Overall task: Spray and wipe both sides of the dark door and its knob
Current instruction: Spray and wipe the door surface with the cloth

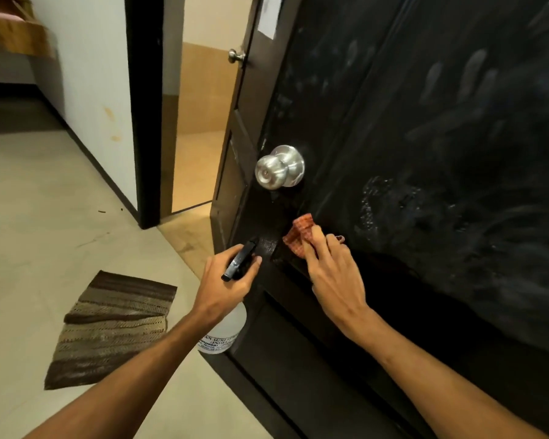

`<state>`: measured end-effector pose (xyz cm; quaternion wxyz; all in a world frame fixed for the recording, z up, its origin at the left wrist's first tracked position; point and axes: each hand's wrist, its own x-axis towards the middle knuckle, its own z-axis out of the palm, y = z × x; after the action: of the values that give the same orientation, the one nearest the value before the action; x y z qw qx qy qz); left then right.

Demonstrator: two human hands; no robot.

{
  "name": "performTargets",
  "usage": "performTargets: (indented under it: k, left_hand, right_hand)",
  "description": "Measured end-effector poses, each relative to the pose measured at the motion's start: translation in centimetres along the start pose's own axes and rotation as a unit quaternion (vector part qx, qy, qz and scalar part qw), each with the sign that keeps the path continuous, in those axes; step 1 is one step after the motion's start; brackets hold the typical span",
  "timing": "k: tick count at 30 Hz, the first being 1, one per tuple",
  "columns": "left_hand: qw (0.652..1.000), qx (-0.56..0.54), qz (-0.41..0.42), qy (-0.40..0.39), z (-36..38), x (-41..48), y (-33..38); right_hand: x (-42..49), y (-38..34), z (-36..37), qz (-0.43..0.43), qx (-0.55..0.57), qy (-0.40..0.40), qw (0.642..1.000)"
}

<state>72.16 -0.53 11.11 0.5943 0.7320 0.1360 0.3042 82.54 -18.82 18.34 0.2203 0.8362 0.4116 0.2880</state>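
**Q:** Where are the hands and the door?

**A:** The dark door (425,153) fills the right side and stands open, with its silver knob (279,167) near the left edge. The right hand (333,274) presses a red checked cloth (298,232) to the door just below the knob, fingers fairly straight. The left hand (227,280) is curled round the black head of a white spray bottle (229,327), close to the door's edge.

**Q:** What could go wrong?

**A:** The open door looks free to swing, so hard pressure may push it away and the cloth may skid. The bottle's head could knock the edge. Pale smears and hand marks on the far right panel could be missed. Drips could wet the floor by the striped mat (108,327).
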Motion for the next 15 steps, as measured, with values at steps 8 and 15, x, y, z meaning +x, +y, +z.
performTargets:
  k: [8, 15]
  left_hand:
    - [0.999, -0.013, 0.015, -0.043, 3.1, -0.8, 6.0]
    - [0.998, -0.013, 0.028, -0.046, 6.6, -1.3, 11.0]
  right_hand:
    - [-4.7, 5.3, -2.1, 0.09, 0.079, 0.038, 0.992]
    - [-6.9, 8.6, -3.8, 0.009, 0.067, 0.054, 0.996]
